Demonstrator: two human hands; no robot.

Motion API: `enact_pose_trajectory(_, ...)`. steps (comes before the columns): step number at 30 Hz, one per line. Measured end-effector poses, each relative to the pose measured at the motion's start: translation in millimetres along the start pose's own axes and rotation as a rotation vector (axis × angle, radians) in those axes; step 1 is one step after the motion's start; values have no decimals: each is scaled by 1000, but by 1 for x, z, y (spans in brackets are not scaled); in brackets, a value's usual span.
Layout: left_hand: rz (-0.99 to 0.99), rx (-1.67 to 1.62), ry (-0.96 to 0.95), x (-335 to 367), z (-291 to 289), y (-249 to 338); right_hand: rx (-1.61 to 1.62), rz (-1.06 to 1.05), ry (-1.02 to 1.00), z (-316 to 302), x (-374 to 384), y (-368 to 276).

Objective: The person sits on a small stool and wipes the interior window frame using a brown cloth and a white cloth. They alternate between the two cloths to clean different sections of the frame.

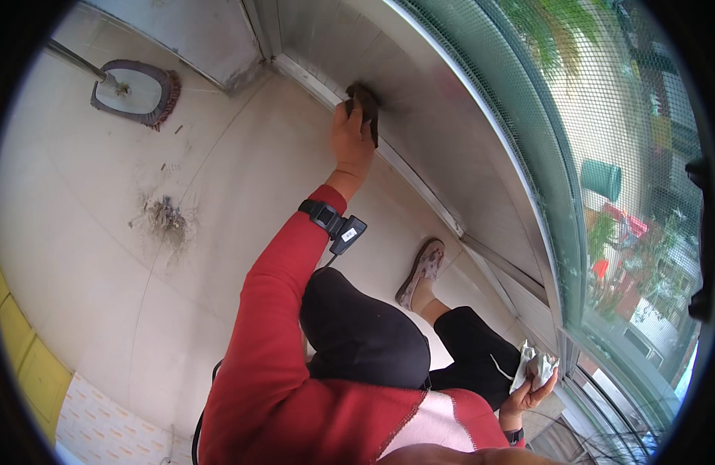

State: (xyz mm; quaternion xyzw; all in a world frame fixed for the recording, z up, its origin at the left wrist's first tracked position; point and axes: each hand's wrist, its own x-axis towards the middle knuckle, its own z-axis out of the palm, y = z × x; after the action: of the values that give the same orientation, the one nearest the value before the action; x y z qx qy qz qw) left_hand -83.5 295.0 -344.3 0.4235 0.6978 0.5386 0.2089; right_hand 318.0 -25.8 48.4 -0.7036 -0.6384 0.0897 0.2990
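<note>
Soft, bright daylight from the mesh window [598,116] at right, straight edges bowed, corners black.

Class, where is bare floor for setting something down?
Bare: floor between dirt and red sleeve; also between dirt and yellow panels. Crowded: at the mop, and along the metal wall by left hand and shoe.

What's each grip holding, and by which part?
Left grip: dark cloth, by its near left side. Right grip: white wad, by its lower right side.

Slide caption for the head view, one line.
Left hand holds a dark cloth against the metal panel; right hand grips a crumpled whitish item.
</note>
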Motion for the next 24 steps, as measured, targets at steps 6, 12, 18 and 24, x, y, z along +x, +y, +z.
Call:
enact_pose_trajectory(6, 35, 130, -52, 31, -25, -9, 32, -36, -27, 4, 6, -2)
enact_pose_trajectory(12, -113, 2, 86, 46, -19, 17, -18, 14, 1, 4, 4, -9)
enact_pose_trajectory(18, -42, 75, 349, 99, -31, -4, -14, -2, -10, 1, 4, -4)
enact_pose_trajectory(24, -457, 249, -175, 97, -27, -63, 53, 3, -22, 1, 4, -2)
